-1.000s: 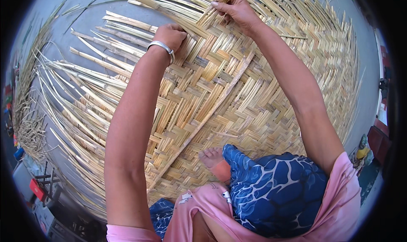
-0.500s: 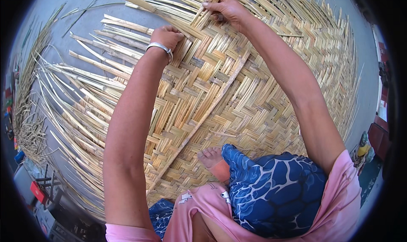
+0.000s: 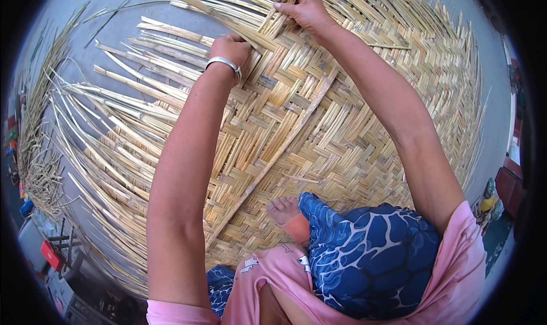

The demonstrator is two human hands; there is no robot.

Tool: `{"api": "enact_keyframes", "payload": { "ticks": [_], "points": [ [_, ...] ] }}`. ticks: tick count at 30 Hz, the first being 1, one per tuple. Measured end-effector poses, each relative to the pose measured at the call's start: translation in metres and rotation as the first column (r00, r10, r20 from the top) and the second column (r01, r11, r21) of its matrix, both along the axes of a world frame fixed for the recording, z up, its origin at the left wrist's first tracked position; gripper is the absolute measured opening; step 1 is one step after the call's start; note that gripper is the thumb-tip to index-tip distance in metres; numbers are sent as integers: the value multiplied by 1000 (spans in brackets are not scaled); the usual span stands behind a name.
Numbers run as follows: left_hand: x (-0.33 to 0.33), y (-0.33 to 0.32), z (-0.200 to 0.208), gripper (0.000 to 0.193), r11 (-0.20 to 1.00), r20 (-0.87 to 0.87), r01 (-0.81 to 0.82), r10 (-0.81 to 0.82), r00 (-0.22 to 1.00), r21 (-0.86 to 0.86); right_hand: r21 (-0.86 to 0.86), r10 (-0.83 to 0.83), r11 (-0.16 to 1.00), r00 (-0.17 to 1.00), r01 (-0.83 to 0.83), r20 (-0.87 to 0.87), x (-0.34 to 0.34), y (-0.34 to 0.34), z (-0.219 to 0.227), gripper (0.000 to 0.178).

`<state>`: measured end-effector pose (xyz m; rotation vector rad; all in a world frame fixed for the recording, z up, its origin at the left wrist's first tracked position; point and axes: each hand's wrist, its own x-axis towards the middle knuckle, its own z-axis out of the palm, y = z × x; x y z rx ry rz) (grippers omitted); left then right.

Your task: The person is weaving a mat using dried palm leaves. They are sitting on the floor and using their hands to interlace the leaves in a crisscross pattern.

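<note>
A large mat (image 3: 353, 137) woven from flat straw-coloured reed strips lies on the floor under me. My right hand (image 3: 305, 11), near the mat's far edge, pinches a few upright reed strips (image 3: 279, 18) between thumb and fingers. Just to its left and nearer, my left hand (image 3: 232, 47) wears a silver bangle (image 3: 225, 63). Its fingers are curled at the weave's edge, under a wide loose strip (image 3: 211, 13) that slants across the far left; what they grip is hidden. Long unwoven strip ends (image 3: 114, 120) fan out to the left of both hands.
One long thin rod (image 3: 273, 154) lies diagonally across the weave. My bare foot (image 3: 283, 210) rests on the mat near my blue-patterned knee. At far left, a heap of loose reeds (image 3: 40, 137) lies on the grey floor (image 3: 137, 11). Dark red furniture (image 3: 509, 187) stands at the right rim.
My left hand has shifted slightly right and up, closer to the slanting wide strip. The right hand keeps its pinch on the upright strips, almost unmoved.
</note>
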<state>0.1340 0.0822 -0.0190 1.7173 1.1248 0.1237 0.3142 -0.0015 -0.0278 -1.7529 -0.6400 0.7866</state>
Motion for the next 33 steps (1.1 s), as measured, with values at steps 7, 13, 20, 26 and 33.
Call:
{"api": "enact_keyframes", "payload": {
  "ticks": [7,13,20,26,33],
  "points": [
    [-3,8,-17,19,989,99,-2,17,995,-151,141,126,987,932,-82,-340,-13,-2,14,20],
    [-6,0,6,18,936,193,-29,102,976,-351,11,122,993,991,-121,-64,-29,2,4,19],
    [10,-10,20,29,855,158,-319,411,898,-408,-21,141,990,956,-141,258,-38,1,4,9],
    [30,-32,18,47,946,-230,-241,290,929,218,48,114,990,963,-129,245,-30,-3,-14,9],
    [9,-23,-9,63,803,300,-592,551,778,60,-9,103,995,993,-104,-52,-6,-4,9,10]
  ]
}}
